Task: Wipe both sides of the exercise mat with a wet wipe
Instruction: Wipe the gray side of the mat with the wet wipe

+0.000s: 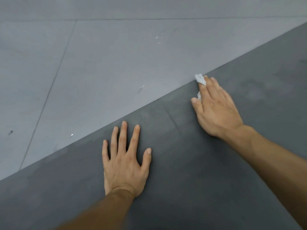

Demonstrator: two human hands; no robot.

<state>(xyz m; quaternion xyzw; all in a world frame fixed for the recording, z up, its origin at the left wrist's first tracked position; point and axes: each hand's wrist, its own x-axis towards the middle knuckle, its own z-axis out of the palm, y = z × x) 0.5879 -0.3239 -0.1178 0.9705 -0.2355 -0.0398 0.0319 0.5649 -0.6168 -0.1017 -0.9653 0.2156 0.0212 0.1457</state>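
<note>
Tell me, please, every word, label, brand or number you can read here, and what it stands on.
None: no readable text, label, brand or number shows on the exercise mat, the wet wipe, the floor tiles, the left hand or the right hand.

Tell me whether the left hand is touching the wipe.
Apart. The head view shows the left hand flat on the mat, bare mat between it and the wipe under the right hand.

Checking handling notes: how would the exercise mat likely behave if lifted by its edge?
Probably floppy: the exercise mat looks thin and lies flat. Its ribbed texture suggests it grips rather than slides under the left hand.
</note>
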